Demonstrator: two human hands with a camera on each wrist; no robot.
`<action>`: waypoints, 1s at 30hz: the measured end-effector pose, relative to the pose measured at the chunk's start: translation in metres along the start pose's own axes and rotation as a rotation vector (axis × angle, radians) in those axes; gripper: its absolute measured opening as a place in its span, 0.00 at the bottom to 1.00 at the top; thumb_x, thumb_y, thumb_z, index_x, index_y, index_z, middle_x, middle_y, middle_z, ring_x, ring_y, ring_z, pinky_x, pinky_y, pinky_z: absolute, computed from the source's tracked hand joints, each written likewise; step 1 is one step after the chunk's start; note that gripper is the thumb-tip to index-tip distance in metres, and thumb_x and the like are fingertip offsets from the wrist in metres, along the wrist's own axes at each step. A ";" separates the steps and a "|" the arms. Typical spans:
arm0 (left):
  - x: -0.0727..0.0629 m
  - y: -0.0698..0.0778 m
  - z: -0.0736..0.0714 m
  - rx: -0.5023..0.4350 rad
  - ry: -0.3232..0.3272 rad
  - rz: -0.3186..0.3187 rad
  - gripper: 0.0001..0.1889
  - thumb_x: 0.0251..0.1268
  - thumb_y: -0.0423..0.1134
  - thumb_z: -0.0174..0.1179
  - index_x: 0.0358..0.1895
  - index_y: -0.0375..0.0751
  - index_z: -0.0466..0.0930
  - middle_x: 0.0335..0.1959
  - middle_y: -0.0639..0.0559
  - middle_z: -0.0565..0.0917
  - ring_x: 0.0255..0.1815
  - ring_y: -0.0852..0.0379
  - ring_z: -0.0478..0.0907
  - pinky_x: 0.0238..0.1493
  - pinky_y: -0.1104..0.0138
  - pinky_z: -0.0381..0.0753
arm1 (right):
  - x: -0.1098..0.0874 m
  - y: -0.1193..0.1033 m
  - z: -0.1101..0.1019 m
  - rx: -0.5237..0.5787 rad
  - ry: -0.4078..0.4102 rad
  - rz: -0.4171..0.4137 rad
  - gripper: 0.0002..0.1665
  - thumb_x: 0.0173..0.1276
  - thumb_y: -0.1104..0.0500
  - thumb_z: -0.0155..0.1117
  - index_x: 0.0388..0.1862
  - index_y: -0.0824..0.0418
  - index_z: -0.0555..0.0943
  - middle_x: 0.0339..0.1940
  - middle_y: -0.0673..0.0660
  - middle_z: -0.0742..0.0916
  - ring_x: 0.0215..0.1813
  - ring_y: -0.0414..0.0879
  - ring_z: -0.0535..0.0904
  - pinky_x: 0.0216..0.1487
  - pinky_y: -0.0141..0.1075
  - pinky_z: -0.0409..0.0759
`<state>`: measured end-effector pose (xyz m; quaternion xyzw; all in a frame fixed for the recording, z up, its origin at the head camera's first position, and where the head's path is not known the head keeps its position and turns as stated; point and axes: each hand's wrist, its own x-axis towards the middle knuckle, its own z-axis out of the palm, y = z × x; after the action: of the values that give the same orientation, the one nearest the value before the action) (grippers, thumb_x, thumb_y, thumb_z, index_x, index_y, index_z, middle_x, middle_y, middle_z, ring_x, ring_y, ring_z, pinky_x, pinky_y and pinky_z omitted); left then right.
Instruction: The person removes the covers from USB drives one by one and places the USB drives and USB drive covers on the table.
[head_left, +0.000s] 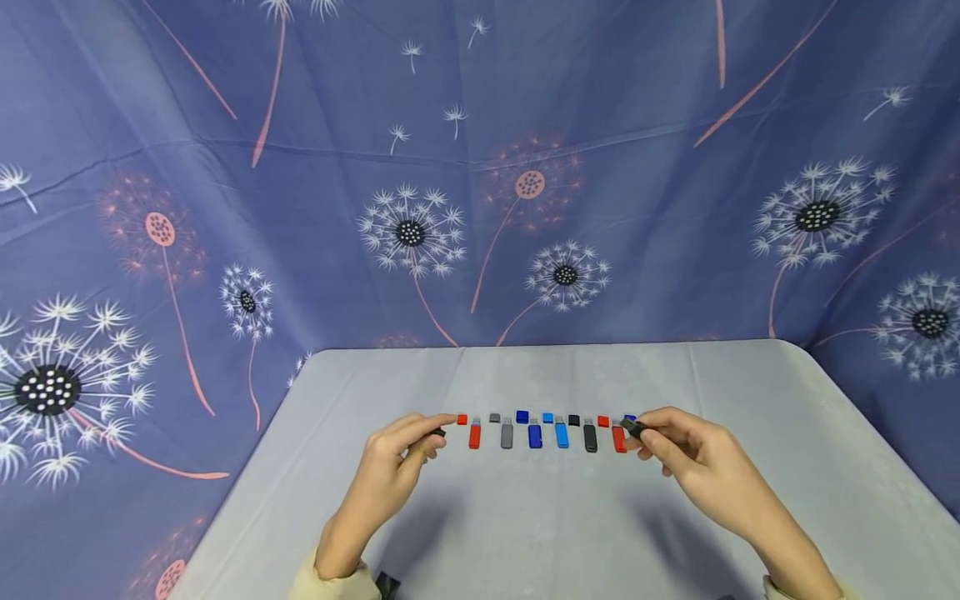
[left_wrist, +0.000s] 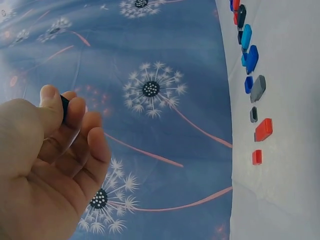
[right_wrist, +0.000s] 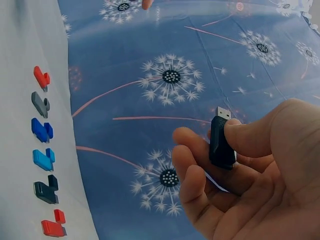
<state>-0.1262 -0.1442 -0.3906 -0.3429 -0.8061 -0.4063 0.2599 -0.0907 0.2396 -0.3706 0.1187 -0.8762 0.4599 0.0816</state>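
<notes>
My left hand [head_left: 390, 462] pinches a small black cap [left_wrist: 65, 108] between thumb and index finger; most of it is hidden by the fingers. Raised over the table's right part, my right hand [head_left: 693, 454] grips a black USB flash drive [right_wrist: 221, 140], its bare metal plug [right_wrist: 223, 113] pointing up in the right wrist view. Between the hands, several uncapped USB sticks lie in a row: red [head_left: 475, 434], grey [head_left: 507, 434], dark blue [head_left: 535, 434], light blue [head_left: 562, 433], black [head_left: 590, 436] and another red stick [head_left: 618, 437] partly behind my right fingers.
Behind the sticks runs a row of caps, among them a red cap [head_left: 462, 419], a grey cap [head_left: 494, 417] and a black cap [head_left: 573, 420]. A blue cap [head_left: 630, 417] lies near my right fingertips. The pale table [head_left: 525, 533] meets a blue dandelion-print cloth [head_left: 480, 208] at its far edge.
</notes>
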 end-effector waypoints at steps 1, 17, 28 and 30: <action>0.000 -0.001 0.000 0.001 -0.006 0.006 0.18 0.62 0.23 0.66 0.54 0.41 0.88 0.31 0.56 0.84 0.27 0.63 0.77 0.30 0.78 0.76 | 0.000 0.000 0.000 -0.009 0.001 0.003 0.09 0.78 0.59 0.62 0.53 0.56 0.85 0.35 0.46 0.88 0.32 0.38 0.81 0.31 0.33 0.80; -0.007 -0.009 -0.008 0.049 -0.048 -0.115 0.09 0.65 0.32 0.68 0.45 0.49 0.85 0.40 0.60 0.86 0.40 0.65 0.81 0.36 0.72 0.81 | 0.007 -0.005 -0.001 -0.064 0.011 0.006 0.09 0.73 0.56 0.69 0.50 0.53 0.89 0.35 0.47 0.88 0.29 0.38 0.81 0.29 0.33 0.78; -0.007 -0.024 -0.012 0.054 -0.052 -0.065 0.13 0.62 0.29 0.71 0.48 0.46 0.91 0.40 0.58 0.86 0.33 0.66 0.78 0.33 0.76 0.77 | 0.022 0.002 0.000 -0.072 0.007 0.044 0.10 0.71 0.57 0.72 0.49 0.57 0.88 0.33 0.49 0.90 0.30 0.38 0.85 0.34 0.32 0.81; -0.007 -0.028 -0.012 0.059 -0.042 -0.075 0.13 0.61 0.29 0.71 0.47 0.47 0.91 0.40 0.58 0.87 0.33 0.66 0.79 0.33 0.75 0.79 | 0.025 0.004 0.001 -0.074 0.001 0.040 0.10 0.70 0.57 0.72 0.49 0.55 0.88 0.33 0.48 0.90 0.31 0.38 0.85 0.34 0.32 0.81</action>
<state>-0.1410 -0.1689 -0.4024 -0.3132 -0.8354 -0.3843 0.2376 -0.1164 0.2382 -0.3681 0.0976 -0.8949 0.4286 0.0771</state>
